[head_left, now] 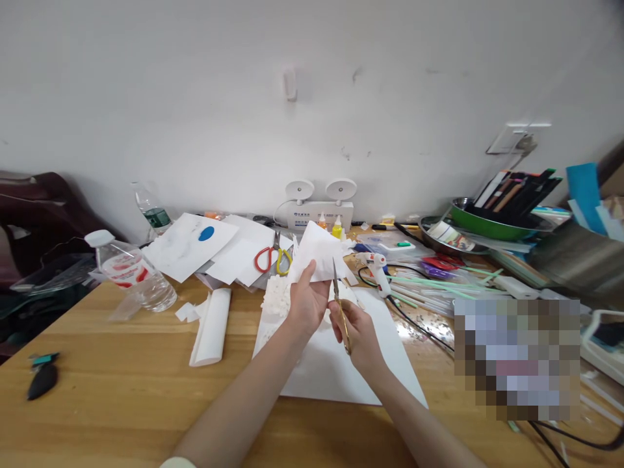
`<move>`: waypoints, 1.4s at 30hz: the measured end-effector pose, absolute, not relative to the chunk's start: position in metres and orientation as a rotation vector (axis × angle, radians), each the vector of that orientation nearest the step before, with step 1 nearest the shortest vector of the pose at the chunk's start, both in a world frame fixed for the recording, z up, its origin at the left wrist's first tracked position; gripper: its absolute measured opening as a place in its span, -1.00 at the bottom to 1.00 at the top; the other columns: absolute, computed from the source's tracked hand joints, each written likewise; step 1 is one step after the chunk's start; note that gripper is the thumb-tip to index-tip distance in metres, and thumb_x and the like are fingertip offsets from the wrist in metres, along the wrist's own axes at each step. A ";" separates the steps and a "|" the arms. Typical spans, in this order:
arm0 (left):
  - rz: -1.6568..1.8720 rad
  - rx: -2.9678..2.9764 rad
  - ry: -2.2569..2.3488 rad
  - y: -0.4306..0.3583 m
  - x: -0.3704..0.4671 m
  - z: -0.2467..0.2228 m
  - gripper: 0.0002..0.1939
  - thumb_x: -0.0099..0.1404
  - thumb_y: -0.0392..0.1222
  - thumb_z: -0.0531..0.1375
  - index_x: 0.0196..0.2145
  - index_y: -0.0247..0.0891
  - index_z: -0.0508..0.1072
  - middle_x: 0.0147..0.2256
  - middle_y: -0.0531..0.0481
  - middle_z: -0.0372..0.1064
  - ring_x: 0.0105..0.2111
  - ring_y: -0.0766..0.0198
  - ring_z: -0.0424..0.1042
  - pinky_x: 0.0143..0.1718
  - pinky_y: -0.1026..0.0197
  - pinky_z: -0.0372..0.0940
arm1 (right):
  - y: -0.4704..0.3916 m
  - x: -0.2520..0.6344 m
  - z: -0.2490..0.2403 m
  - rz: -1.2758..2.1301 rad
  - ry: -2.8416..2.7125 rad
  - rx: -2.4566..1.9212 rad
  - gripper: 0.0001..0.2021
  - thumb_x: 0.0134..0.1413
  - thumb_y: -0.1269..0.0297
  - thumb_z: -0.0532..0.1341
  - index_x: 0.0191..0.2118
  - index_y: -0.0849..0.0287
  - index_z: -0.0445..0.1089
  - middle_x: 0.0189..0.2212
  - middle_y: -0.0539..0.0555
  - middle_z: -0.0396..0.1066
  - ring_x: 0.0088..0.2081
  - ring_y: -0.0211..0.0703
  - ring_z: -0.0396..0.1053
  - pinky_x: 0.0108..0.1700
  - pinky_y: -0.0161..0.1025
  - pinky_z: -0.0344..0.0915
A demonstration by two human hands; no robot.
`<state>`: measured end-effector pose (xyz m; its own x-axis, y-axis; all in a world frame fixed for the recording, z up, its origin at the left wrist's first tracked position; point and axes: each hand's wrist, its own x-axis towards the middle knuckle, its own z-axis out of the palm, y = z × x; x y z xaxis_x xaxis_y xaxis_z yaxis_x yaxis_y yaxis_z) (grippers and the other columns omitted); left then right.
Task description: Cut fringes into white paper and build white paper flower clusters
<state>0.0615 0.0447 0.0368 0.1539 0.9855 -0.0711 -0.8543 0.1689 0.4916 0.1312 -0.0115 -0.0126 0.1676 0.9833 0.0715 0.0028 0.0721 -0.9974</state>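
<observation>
My left hand (308, 300) grips a white sheet of paper (319, 250) by its lower edge, thumb on the near side. In my right hand (358, 328) is a pair of scissors (344, 318) with gold-coloured handles, its blades pointing up along the paper's right edge. Whether the blades touch the paper, I cannot tell. Below both hands lies a white board (326, 374), with crumpled white scraps (273, 299) on its far left part.
Left of the board lies a white paper roll (214, 328), with a water bottle (139, 276) beyond it. Red-and-yellow-handled scissors (273, 257) lie behind. To the right are a glue gun (379, 273), green straws (439, 284), a cable and a green pan (492, 221) holding markers.
</observation>
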 end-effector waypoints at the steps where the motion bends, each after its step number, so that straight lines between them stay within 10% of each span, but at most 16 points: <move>1: 1.371 0.365 0.431 0.045 0.062 0.037 -0.67 0.22 -0.29 0.08 -0.05 -0.40 0.35 -0.03 -0.20 0.34 -0.02 0.17 0.33 0.04 0.18 0.20 | -0.012 0.131 -0.013 1.033 -1.116 -1.225 -0.59 -0.03 -0.12 0.09 -0.58 0.14 0.14 -0.76 -0.13 0.02 -0.70 -0.35 0.00 -0.65 -0.34 -0.03; 42: 1.304 0.317 0.404 0.045 0.066 0.030 -0.67 0.27 -0.21 0.02 -0.05 -0.35 0.37 -0.16 -0.14 0.45 -0.13 0.20 0.42 -0.03 0.18 0.26 | -0.007 0.137 -0.022 1.069 -1.076 -1.092 -0.63 0.03 -0.06 0.09 -0.47 0.19 0.22 -0.69 -0.12 0.06 -0.66 -0.36 0.01 -0.62 -0.33 -0.02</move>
